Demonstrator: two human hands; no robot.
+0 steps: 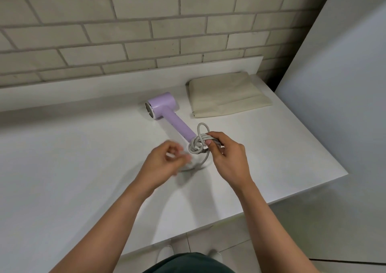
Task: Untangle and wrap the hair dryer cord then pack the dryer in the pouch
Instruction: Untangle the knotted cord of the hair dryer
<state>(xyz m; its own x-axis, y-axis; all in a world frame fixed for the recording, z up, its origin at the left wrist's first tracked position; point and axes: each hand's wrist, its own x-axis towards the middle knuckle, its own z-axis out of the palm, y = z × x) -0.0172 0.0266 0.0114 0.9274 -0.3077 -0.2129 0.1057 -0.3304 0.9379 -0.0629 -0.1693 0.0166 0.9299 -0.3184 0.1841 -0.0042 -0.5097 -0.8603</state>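
A lilac hair dryer [165,110] lies on its side on the white counter [83,158], its handle pointing toward me. Its grey cord [198,142] is bunched in loops at the end of the handle. My right hand [227,158] grips the looped bundle between thumb and fingers. My left hand [165,162] is blurred just left of the bundle, fingers curled around what looks like the white free end of the cord. A folded cream fabric pouch [227,94] lies flat behind and to the right of the dryer.
A grey brick wall [146,32] runs along the back of the counter. A white panel [344,105] stands at the right. The counter's front edge [208,226] is near my body, with tiled floor below.
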